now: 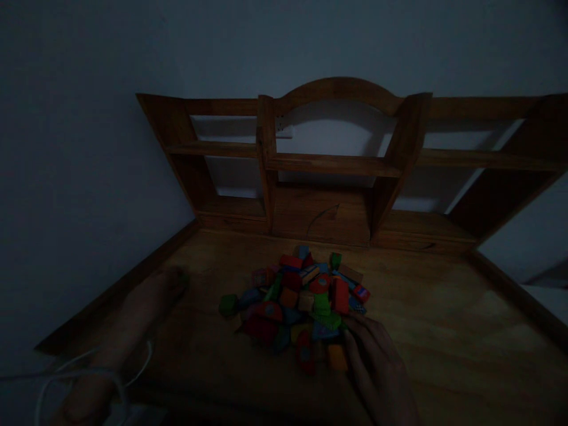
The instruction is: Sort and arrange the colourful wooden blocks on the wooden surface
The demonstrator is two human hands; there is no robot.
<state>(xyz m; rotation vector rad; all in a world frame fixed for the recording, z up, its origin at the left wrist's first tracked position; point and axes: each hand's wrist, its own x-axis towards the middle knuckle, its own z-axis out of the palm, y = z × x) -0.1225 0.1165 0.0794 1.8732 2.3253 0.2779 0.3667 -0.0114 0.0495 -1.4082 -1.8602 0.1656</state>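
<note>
A heap of several coloured wooden blocks lies in the middle of a wooden desk; red, green, orange and blue pieces show in dim light. My right hand rests flat at the heap's near right edge, fingers apart and touching the nearest blocks, next to an orange block. My left hand lies on the desk well left of the heap, blurred, apart from a lone green block.
A wooden hutch with shelves stands along the desk's back edge against a white wall. A raised wooden rail borders the desk's left side. A white cable loops near my left forearm.
</note>
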